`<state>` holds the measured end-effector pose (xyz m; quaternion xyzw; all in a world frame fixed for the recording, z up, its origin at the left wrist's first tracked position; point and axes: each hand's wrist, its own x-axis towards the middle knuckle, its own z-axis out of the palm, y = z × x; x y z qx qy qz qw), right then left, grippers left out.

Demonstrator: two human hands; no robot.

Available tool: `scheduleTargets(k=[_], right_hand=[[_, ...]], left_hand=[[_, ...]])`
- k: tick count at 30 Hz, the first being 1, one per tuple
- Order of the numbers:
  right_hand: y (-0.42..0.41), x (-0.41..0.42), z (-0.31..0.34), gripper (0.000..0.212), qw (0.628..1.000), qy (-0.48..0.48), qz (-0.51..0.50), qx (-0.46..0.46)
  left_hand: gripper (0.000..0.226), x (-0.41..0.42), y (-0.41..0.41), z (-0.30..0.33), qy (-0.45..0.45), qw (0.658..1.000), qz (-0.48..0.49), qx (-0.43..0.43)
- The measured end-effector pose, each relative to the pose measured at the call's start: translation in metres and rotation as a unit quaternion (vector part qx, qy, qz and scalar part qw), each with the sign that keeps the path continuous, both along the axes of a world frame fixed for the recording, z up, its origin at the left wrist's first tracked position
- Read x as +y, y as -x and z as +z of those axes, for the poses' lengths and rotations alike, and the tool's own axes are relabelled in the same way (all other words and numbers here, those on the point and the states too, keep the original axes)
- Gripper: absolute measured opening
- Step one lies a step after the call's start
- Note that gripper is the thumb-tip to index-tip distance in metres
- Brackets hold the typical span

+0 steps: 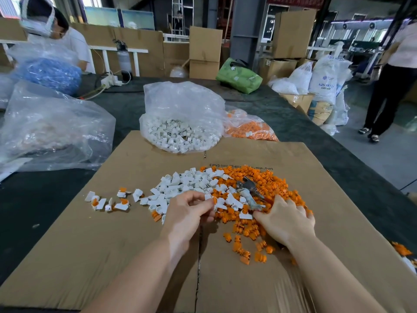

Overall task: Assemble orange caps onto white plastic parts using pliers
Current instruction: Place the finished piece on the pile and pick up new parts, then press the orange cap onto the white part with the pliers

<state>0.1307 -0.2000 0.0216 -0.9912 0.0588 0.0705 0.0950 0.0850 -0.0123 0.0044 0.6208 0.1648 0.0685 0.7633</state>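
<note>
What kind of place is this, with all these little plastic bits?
Probably a factory or workshop floor doing hand assembly. Loose white plastic parts and orange caps are heaped on a flattened cardboard sheet, with bulk sacks and stacked cartons behind.

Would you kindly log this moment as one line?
left hand: pinching white part | right hand: on orange caps | pliers: lying unheld
</note>
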Motion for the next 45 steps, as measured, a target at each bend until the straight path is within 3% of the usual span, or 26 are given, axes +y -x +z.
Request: scheduleTargets(k=[5, 14, 16, 18, 21, 25, 33, 45], right_hand=[[-0.005, 0.001, 0.000, 0.057, 0.999, 0.030, 0.027, 0.002], [0.005, 0.014, 0.015, 0.045, 0.983, -0.011, 0.099, -0.153], [0.009, 0.019, 0.025, 0.032, 0.976, -0.110, 0.142, -0.125], [0.016, 0.027, 0.033, 0.017, 0.957, -0.229, 0.174, -0.039], [0.023, 0.035, 0.038, 0.030, 0.917, -0.345, 0.187, 0.071], [0.027, 0.039, 0.040, 0.029, 0.890, -0.405, 0.166, 0.128], [0.029, 0.046, 0.037, 0.026, 0.887, -0.399, 0.162, 0.166], [0.034, 0.050, 0.036, 0.033, 0.921, -0.319, 0.208, 0.088]], left_hand=[[0.015, 0.001, -0.002, 0.002, 0.001, 1.000, 0.007, 0.006], [0.005, 0.008, -0.011, 0.012, 0.043, 0.998, 0.031, 0.017], [0.006, 0.011, -0.013, 0.017, 0.092, 0.995, 0.032, 0.022], [0.010, 0.014, -0.016, 0.022, 0.137, 0.990, 0.035, 0.028], [0.009, 0.019, -0.020, 0.026, 0.152, 0.987, 0.041, 0.041], [0.009, 0.025, -0.023, 0.027, 0.142, 0.987, 0.058, 0.057], [0.010, 0.026, -0.026, 0.026, 0.124, 0.986, 0.081, 0.072], [0.006, 0.021, -0.023, 0.019, 0.171, 0.978, 0.092, 0.075]])
